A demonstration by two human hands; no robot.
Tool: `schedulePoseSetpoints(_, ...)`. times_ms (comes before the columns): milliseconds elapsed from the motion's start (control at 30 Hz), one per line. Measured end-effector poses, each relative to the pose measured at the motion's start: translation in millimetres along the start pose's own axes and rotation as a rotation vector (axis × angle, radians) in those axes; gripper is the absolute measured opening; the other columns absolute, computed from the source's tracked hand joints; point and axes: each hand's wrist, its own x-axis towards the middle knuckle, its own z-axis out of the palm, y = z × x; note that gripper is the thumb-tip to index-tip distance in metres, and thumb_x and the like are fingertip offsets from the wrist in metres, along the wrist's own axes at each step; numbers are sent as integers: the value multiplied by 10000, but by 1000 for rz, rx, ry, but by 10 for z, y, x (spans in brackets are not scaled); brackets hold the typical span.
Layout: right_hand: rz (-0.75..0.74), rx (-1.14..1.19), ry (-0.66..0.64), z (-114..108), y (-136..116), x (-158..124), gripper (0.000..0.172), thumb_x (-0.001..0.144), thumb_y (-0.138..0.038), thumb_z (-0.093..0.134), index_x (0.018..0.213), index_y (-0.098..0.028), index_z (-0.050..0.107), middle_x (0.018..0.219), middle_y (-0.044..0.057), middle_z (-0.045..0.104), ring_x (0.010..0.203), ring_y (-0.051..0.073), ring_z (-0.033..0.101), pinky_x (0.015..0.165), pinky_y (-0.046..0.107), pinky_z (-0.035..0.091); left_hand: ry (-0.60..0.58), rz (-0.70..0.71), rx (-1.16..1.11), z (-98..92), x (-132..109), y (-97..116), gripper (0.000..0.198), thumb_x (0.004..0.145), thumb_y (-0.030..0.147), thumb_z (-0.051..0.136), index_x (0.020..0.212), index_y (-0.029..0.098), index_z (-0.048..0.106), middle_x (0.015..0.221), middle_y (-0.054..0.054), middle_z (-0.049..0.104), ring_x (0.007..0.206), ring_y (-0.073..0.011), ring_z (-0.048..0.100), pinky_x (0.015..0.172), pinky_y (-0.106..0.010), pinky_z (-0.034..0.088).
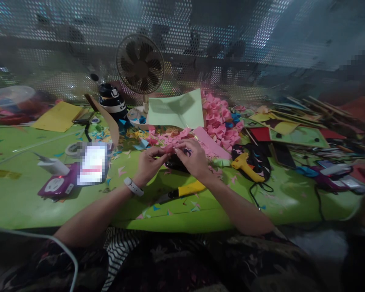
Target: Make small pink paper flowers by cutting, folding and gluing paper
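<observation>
Between the fingertips of both hands is a small pink paper piece [168, 149], partly covered by the fingers. My left hand [150, 164] pinches it from the left, and my right hand [194, 158] grips it from the right. Below the hands lies a black object [174, 163], mostly hidden. Scissors with yellow handles [191, 188] rest on the green table under my right wrist. A heap of folded pink paper pieces [219, 121] stands behind my right hand, with a flat pink sheet [211, 142] in front of it.
A pale green sheet [176, 109] leans before a small fan [140, 65]. Left are a lit phone [93, 164], a purple power strip [56, 184] and a tape roll [73, 149]. A yellow glue gun [249, 167] lies right, near stacked paper and sticks [304, 121]. Scraps cover the green table [21, 211].
</observation>
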Motion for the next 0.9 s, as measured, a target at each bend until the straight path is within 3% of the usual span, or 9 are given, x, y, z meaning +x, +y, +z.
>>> schedulePoseSetpoints(233,-15,-39,19,8,8,1,67,862,-243,631,820,-234,683,1004,79,730,1029,248,642,980,441,479,-3,-101,-85,8,3,-45,268,668,425,814,723,177,727,711,-26,671,677,-157,603,655,-292,514)
schedulePoseSetpoints(900,-44,-71,6,12,-31,-13,94,880,-224,600,823,-229,674,972,85,725,1022,254,635,981,435,458,-20,-19,-7,10,-13,-89,203,730,376,781,755,177,749,722,-42,702,676,-157,617,631,-279,517)
